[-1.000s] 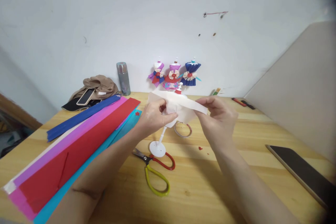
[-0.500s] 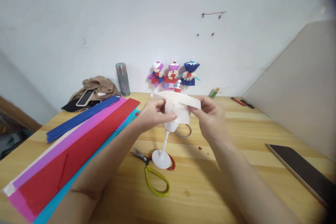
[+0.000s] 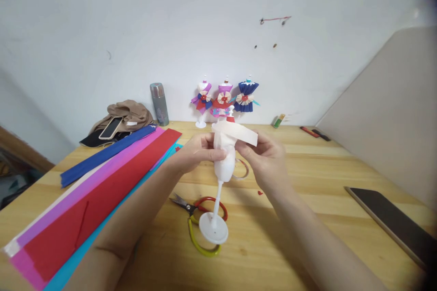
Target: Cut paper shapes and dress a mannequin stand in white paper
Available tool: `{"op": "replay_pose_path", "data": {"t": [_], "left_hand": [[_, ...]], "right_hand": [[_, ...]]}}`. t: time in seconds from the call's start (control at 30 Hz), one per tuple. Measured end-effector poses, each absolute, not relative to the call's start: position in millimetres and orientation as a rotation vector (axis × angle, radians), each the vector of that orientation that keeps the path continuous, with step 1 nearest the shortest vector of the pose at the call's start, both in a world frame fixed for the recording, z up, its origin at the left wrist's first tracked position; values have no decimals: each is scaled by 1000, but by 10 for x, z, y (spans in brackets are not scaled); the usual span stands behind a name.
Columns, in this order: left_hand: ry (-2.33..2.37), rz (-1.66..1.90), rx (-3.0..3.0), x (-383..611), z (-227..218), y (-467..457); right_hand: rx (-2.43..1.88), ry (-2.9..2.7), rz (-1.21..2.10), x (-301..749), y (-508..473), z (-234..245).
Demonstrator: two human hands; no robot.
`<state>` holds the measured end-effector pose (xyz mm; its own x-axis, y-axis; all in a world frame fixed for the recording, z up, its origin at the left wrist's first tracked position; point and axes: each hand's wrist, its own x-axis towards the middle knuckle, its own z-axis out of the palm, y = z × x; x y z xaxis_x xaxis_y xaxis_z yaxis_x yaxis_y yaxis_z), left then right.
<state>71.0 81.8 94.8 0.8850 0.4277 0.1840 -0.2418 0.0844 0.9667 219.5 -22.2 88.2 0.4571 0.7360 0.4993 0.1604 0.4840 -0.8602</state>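
Observation:
A small white mannequin (image 3: 225, 170) on a stem with a round base (image 3: 213, 228) is held up in front of me, slightly tilted. My left hand (image 3: 200, 151) grips its torso from the left, thumb across the front. A pale paper strip (image 3: 241, 132) lies across the mannequin's upper part, below its red neck band (image 3: 231, 119). The strip's right end is pinched by my right hand (image 3: 264, 157), close to the torso; some of those fingers are hidden behind the paper. Scissors (image 3: 205, 251) with one yellow and one red handle lie under the base.
Coloured paper strips (image 3: 112, 182) cover the table's left side. A flask (image 3: 159, 104), a brown cloth (image 3: 131, 111) with a phone (image 3: 111, 127), and three dressed mannequins (image 3: 224, 95) stand or lie along the wall. A tape roll (image 3: 246, 170) sits behind the held mannequin; a dark tablet-like slab (image 3: 389, 223) lies right.
The mannequin has come lower and nearer, its base now over the scissor handles. My right hand has moved left towards the torso, and the paper strip now slopes down to the right.

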Motion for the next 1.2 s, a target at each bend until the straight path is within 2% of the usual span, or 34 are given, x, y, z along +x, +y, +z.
{"op": "replay_pose_path", "data": {"t": [0.27, 0.47, 0.6, 0.9, 1.2], "left_hand": [[118, 508, 1396, 704, 943, 822], [196, 525, 1439, 684, 999, 768], [275, 661, 1566, 698, 996, 703], [366, 818, 1647, 741, 949, 565], [422, 904, 1595, 765, 929, 667]], "right_hand": [[-1163, -1052, 317, 2132, -277, 878], [-1135, -1079, 490, 2093, -340, 991], [-1113, -1096, 570, 2118, -346, 968], [-1103, -1000, 639, 2202, -279, 853], [-1146, -1165, 645, 2345, -247, 864]]}}
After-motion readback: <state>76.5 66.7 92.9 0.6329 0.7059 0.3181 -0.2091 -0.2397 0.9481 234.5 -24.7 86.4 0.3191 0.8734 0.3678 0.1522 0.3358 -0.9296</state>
